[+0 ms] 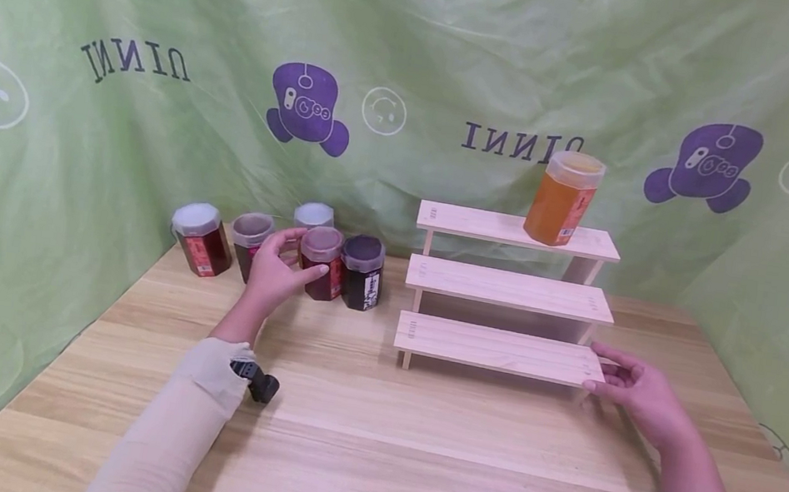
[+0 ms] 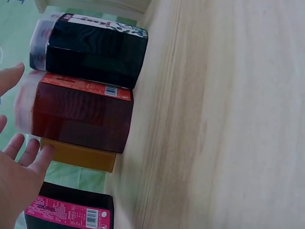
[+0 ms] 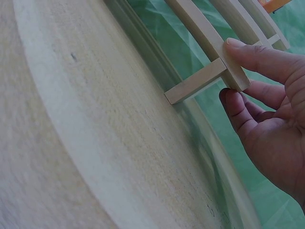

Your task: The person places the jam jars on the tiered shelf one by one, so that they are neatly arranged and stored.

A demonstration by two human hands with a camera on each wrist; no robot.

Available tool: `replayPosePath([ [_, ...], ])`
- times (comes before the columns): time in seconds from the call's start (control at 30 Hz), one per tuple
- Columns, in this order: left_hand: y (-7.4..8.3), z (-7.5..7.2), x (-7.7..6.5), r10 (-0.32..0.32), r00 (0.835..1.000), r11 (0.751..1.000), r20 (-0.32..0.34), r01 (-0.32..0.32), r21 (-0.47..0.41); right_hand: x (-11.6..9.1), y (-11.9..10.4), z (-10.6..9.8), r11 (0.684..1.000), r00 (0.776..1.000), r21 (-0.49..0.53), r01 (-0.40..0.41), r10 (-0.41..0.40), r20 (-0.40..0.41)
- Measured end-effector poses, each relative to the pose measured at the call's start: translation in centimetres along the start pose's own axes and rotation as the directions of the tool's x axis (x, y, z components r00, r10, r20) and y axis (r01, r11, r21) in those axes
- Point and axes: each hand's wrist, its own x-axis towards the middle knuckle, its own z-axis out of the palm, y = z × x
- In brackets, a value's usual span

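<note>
My left hand [image 1: 276, 270] reaches over a dark red jar [image 1: 320, 273], its thumb and fingers spread to either side of the lid. In the left wrist view the fingers [image 2: 40, 160] and thumb stand apart around the jar's lid end. Right beside that jar is a black jar [image 1: 363, 273] with a white label. My right hand [image 1: 646, 395] pinches the right end of the lowest board of a three-tier wooden shelf [image 1: 493, 350], thumb above and fingers under the board. An orange jar [image 1: 562, 202] stands on the top tier, toward its right.
Left of my left hand are a red jar [image 1: 202, 240] with a white lid and a dark jar [image 1: 247, 238] with a pink label. A yellow-brown jar [image 2: 86, 155] stands behind the dark red one. A green printed curtain [image 1: 422, 48] backs the wooden table [image 1: 352, 442].
</note>
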Motion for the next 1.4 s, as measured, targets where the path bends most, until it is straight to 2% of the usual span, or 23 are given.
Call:
replayPosePath([
  [0.17,-0.1,0.2,0.4,-0.028,1.000,1.000,0.000,0.028,0.004,0.0,-0.2,0.0,1.000,1.000,-0.015,-0.024,0.024,0.010],
  [0.4,-0.5,0.5,0.9,-0.027,1.000,1.000,-0.011,0.027,0.015,0.0,-0.3,0.1,0.999,1.000,-0.027,-0.028,0.028,0.008],
  [0.7,-0.8,1.1,1.3,-0.033,0.999,0.994,-0.025,0.035,0.100,0.0,-0.3,0.1,0.999,0.999,-0.030,-0.035,0.035,0.008],
  [0.87,-1.0,1.3,1.2,-0.044,0.999,0.992,-0.029,0.047,0.120,0.0,-0.4,0.1,0.999,1.000,-0.019,-0.030,0.030,0.005],
  [1.17,-0.9,1.3,0.9,-0.068,0.994,0.986,-0.080,0.079,0.145,-0.1,-0.3,0.0,1.000,1.000,0.003,-0.024,0.024,0.003],
  [1.4,-0.9,1.0,0.3,-0.058,0.995,0.989,-0.084,0.069,0.129,-0.1,-0.4,0.0,0.999,1.000,-0.015,-0.029,0.029,0.004],
])
